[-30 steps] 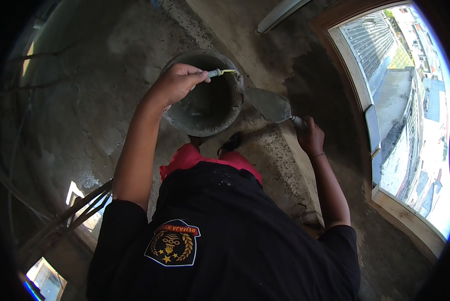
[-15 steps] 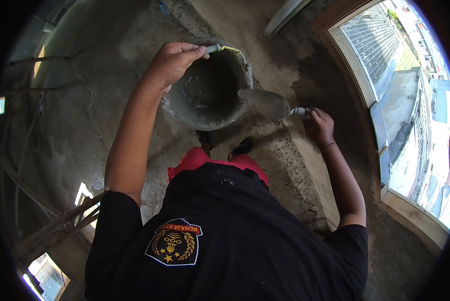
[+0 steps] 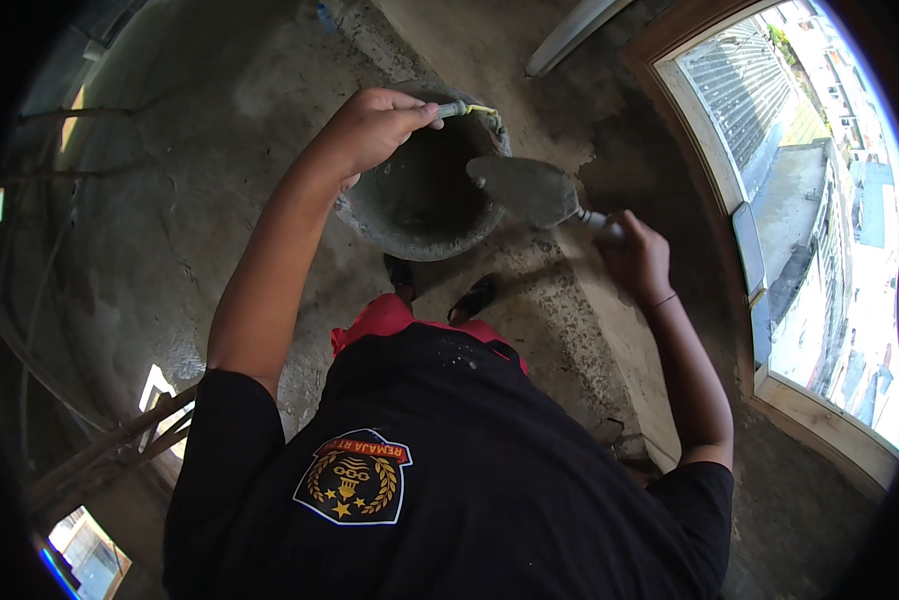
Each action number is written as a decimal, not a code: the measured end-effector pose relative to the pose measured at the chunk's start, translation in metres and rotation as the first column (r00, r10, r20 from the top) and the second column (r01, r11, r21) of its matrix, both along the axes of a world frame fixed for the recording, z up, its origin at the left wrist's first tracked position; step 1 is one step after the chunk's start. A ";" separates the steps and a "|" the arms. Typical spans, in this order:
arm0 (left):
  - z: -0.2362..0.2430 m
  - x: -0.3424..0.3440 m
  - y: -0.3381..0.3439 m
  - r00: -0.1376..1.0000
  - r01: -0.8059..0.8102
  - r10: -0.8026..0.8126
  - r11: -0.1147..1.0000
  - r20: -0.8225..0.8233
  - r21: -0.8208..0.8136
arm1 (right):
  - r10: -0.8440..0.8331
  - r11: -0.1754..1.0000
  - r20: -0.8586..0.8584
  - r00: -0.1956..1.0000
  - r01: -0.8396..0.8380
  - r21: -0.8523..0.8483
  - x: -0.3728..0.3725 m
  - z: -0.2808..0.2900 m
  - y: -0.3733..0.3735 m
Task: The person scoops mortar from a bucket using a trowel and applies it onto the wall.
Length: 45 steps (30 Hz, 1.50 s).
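Note:
My left hand (image 3: 377, 130) is closed around the pale grip (image 3: 451, 109) of a bucket's handle, which ends in a yellow cord or wire at the rim. Below that hand is the round grey bucket (image 3: 409, 237), its mouth facing up and its rim crusted with cement. The inside is dark and coated, with a wet sheen; how much it holds is hard to tell. In my right hand (image 3: 637, 258) is a trowel (image 3: 531, 192), gripped by its handle. Its broad grey blade points left, with the tip over the bucket's right rim.
My feet (image 3: 472, 297) stand on the rough concrete just below the bucket. A raised concrete ledge (image 3: 594, 330) runs diagonally past it. At right is a framed window opening (image 3: 744, 205) with rooftops beyond. Poles (image 3: 119, 440) cross the left side.
My left hand and the handle grip have shifted slightly right and down. The trowel blade has turned, showing more of its flat face, and moved a little left; the right hand still holds it.

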<state>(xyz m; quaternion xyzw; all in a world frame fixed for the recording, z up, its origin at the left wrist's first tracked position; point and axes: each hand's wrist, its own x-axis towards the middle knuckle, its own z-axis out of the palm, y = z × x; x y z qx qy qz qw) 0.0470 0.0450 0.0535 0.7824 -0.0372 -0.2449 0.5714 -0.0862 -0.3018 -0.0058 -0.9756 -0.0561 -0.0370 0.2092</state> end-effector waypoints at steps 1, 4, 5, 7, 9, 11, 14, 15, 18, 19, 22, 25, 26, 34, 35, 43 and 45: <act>0.002 0.000 0.000 1.000 0.025 -0.025 1.000 0.007 0.009 | 0.047 0.998 0.041 0.998 -0.045 -0.054 0.005 0.008 -0.004; -0.001 0.006 -0.006 0.995 0.085 -0.087 0.996 0.046 0.039 | 0.123 0.953 0.044 0.991 -0.105 -0.286 0.027 0.026 -0.012; -0.003 0.007 -0.007 0.991 0.108 -0.113 0.992 0.070 0.065 | 0.202 0.913 0.039 0.979 -0.174 -0.368 0.034 0.031 -0.010; 0.001 0.009 -0.012 0.991 0.111 -0.114 0.993 0.066 0.049 | 0.272 0.824 -0.064 0.960 -0.267 -0.501 0.038 0.042 -0.003; -0.001 0.013 -0.012 0.991 0.110 -0.112 0.993 0.069 0.032 | 0.308 0.803 -0.085 0.948 -0.306 -0.512 0.036 0.042 0.002; -0.013 0.017 -0.012 0.984 0.009 0.000 0.999 0.178 -0.052 | 0.349 0.778 -0.108 0.931 -0.352 -0.521 0.033 0.039 0.007; -0.017 0.017 -0.015 0.979 -0.059 0.076 0.994 0.190 -0.092 | 0.405 0.794 -0.194 0.894 -0.449 -0.409 0.022 0.032 0.020; -0.015 0.015 -0.015 0.979 -0.064 0.080 0.994 0.185 -0.092 | 0.392 0.824 -0.219 0.894 -0.447 -0.349 0.017 0.030 0.025; -0.008 0.012 -0.017 0.990 -0.118 0.123 0.989 0.062 -0.089 | 0.390 0.862 -0.209 0.897 -0.435 -0.260 0.005 0.020 0.034; -0.009 0.011 -0.018 0.990 -0.117 0.125 0.986 0.061 -0.116 | 0.359 0.891 -0.232 0.904 -0.406 -0.202 0.002 0.020 0.038; -0.011 0.007 -0.021 0.990 -0.131 0.138 0.980 0.030 -0.152 | 0.322 0.925 -0.270 0.907 -0.363 -0.116 -0.001 0.019 0.051; -0.013 0.002 -0.027 0.991 -0.131 0.133 0.980 0.004 -0.150 | 0.152 0.966 -0.401 0.903 -0.221 -0.132 -0.004 0.011 0.056; -0.013 -0.001 -0.027 0.992 -0.124 0.126 0.983 0.007 -0.133 | 0.116 0.985 -0.420 0.900 -0.160 -0.072 -0.006 0.009 0.057; -0.024 -0.013 -0.010 0.967 -0.248 0.226 0.935 -0.115 -0.254 | 0.007 0.970 -0.419 0.908 0.095 0.223 -0.027 0.003 0.053; -0.027 -0.014 -0.010 0.954 -0.295 0.271 0.924 -0.130 -0.243 | -0.015 0.951 -0.426 0.905 0.145 0.274 -0.034 -0.002 0.048; -0.061 -0.026 -0.006 0.933 -0.330 0.283 0.920 -0.223 -0.210 | -0.230 0.883 -0.494 0.839 0.392 0.256 -0.083 -0.060 0.017; -0.074 -0.029 -0.007 0.933 -0.326 0.282 0.926 -0.223 -0.193 | -0.295 0.870 -0.506 0.811 0.447 0.209 -0.089 -0.079 0.006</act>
